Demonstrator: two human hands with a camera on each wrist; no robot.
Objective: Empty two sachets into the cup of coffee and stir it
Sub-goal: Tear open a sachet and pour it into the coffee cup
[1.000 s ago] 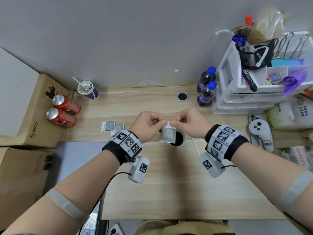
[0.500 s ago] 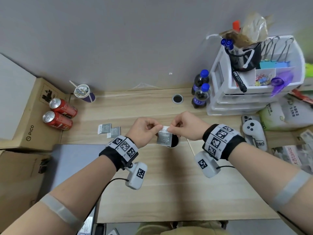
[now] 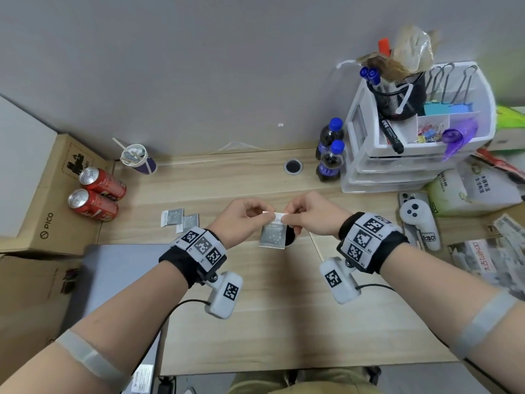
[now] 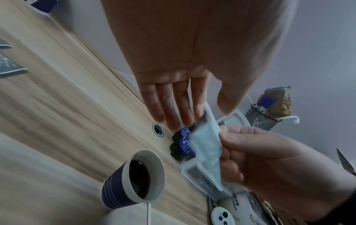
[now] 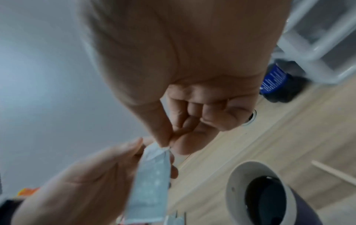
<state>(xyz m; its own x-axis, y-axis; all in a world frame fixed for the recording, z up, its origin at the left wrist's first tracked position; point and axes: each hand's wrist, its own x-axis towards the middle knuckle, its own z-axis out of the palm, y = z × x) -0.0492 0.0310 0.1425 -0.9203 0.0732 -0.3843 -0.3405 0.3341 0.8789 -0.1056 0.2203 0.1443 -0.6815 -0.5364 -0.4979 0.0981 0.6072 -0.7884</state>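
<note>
Sachet [image 3: 273, 235] held in the air over the cup of coffee [image 4: 134, 177], which stands mid-desk, well in from the near edge of the desk [image 3: 278, 314]. Left hand [image 3: 243, 218] takes the left end of the sachet's white top strip; the left wrist view shows its fingers nearly straight and the thumb apart, so the hold looks loose. Right hand [image 3: 311, 216] pinches the right top corner tight between thumb and forefinger, other fingers curled in.

Handling, judged: sachet is light, thin, limp foil or paper; it hangs flat below the fingers and bends easily. Slick surface, so pinch hard right on the sealed top strip, both hands close together, and tear across. Contents likely loose powder, so keep the torn mouth over the cup or it spills.

Two more sachets [image 3: 179, 219] lie flat towards the left edge of the desk. Wooden stirrer [image 5: 335, 172] lies on the desk just right of the cup.
</note>
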